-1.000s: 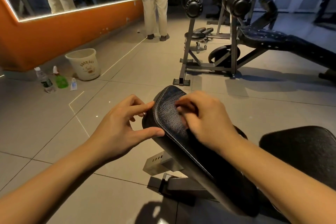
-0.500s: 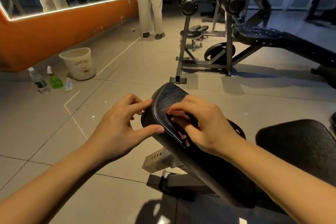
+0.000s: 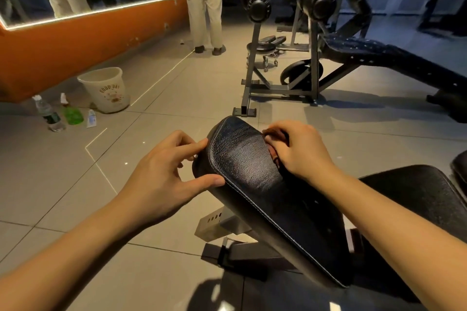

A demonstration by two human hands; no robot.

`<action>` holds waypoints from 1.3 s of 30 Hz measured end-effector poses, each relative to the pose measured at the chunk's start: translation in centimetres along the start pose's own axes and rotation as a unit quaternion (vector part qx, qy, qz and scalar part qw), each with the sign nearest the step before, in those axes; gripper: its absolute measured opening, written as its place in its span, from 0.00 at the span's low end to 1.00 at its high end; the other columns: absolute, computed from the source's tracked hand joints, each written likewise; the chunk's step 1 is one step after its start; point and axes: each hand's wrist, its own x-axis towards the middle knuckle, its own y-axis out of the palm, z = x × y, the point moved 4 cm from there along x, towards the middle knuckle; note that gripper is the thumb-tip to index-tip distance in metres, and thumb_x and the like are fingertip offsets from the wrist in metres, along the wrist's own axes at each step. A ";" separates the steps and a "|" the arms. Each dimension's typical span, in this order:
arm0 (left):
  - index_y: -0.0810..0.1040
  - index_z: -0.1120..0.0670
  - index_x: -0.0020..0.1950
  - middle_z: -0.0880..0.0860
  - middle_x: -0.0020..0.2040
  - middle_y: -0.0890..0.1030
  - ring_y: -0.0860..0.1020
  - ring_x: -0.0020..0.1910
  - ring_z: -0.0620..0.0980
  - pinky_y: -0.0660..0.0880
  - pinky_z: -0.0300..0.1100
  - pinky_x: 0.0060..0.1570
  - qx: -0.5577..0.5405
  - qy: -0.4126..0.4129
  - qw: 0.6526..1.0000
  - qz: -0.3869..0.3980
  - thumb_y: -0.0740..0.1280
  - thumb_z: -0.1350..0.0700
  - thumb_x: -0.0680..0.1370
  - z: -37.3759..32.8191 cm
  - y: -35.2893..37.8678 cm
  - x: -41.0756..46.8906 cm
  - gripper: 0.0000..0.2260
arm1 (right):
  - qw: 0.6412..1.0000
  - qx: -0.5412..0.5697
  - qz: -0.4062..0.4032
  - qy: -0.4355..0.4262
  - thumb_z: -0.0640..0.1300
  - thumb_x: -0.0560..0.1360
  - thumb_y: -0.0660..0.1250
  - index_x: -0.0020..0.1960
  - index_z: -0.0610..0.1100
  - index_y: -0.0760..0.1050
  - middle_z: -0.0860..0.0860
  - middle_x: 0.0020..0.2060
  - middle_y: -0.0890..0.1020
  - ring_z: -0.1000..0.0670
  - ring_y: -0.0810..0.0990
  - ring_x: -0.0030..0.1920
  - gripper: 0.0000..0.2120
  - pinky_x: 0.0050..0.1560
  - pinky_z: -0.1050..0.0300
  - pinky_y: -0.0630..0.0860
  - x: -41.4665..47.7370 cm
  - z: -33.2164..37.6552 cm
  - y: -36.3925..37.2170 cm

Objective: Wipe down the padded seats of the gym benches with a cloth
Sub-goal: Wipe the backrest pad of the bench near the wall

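A black padded bench backrest (image 3: 242,156) slopes up in front of me, with its rounded top end towards the floor beyond. My left hand (image 3: 164,171) holds the pad's left edge, thumb and fingertips pressed against the side. My right hand (image 3: 298,149) sits at the pad's right edge, fingers curled round a small brownish cloth (image 3: 274,134) that mostly hides under the hand. A second black seat pad (image 3: 417,197) lies to the right behind my right forearm.
A white bucket (image 3: 106,88), a water bottle (image 3: 48,113), a green spray bottle (image 3: 72,112) and a small white bottle (image 3: 91,118) stand on the tiled floor at left. A weight bench rack (image 3: 313,58) stands ahead. A person in pale trousers (image 3: 204,7) stands by the orange wall.
My right hand has slid with the cloth from the middle of the pad's top over to its right edge. My left hand keeps its hold on the left edge.
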 end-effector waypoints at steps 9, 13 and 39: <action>0.76 0.45 0.72 0.40 0.52 0.74 0.74 0.53 0.42 0.75 0.40 0.46 0.005 0.002 1.000 0.005 0.64 0.24 0.66 -0.1 0.1 0.0 0.40 | 0.987 0.078 0.035 -0.137 0.44 0.76 0.68 0.58 0.48 0.83 0.51 0.50 0.83 0.49 0.80 0.52 0.12 0.54 0.53 0.78 -1.1 5.2 0.6; 0.76 0.46 0.72 0.39 0.52 0.74 0.74 0.53 0.40 0.73 0.35 0.45 0.010 0.011 1.000 0.000 0.65 0.24 0.66 -0.4 -0.1 -0.1 0.41 | 0.999 0.016 -0.027 0.013 0.45 0.77 0.69 0.55 0.49 0.84 0.49 0.50 0.84 0.45 0.81 0.53 0.09 0.55 0.44 0.78 0.7 1.0 0.4; 0.76 0.42 0.71 0.38 0.52 0.74 0.73 0.53 0.38 0.70 0.33 0.43 -0.002 0.003 1.000 0.003 0.65 0.25 0.66 -0.7 -0.2 -0.2 0.37 | 0.976 0.135 0.076 -0.150 0.38 0.74 0.69 0.57 0.48 0.83 0.51 0.50 0.83 0.50 0.81 0.53 0.13 0.57 0.51 0.78 0.8 7.6 1.0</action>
